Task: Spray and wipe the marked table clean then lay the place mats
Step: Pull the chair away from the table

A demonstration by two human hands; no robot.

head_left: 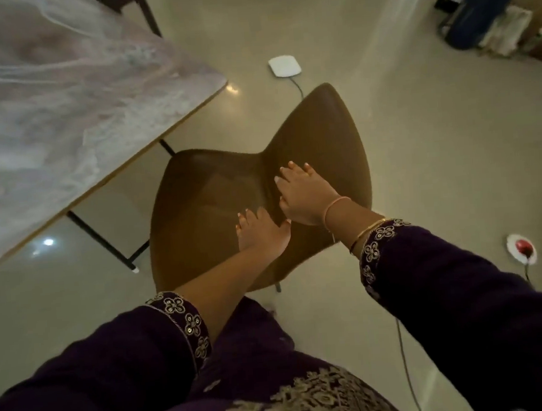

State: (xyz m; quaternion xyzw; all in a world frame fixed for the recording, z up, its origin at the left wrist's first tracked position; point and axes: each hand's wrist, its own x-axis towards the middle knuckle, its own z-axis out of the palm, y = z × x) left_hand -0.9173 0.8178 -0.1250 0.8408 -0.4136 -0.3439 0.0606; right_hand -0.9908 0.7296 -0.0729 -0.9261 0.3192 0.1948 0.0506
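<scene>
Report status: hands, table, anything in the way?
Left hand and right hand both on the brown chair, holding nothing else. Marble table untouched; no spray, cloth or mats visible. Cable trails across the floor.

Home dining rm: marble-look table w/ black metal legs [63, 101], brown moulded chair [231, 208], glossy cream tile floor [418, 130].

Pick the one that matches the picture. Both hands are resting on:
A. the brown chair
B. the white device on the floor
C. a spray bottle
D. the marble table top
A: the left hand and the right hand both lie on the brown chair, which stands beside the table, and neither hand touches the table.
</scene>
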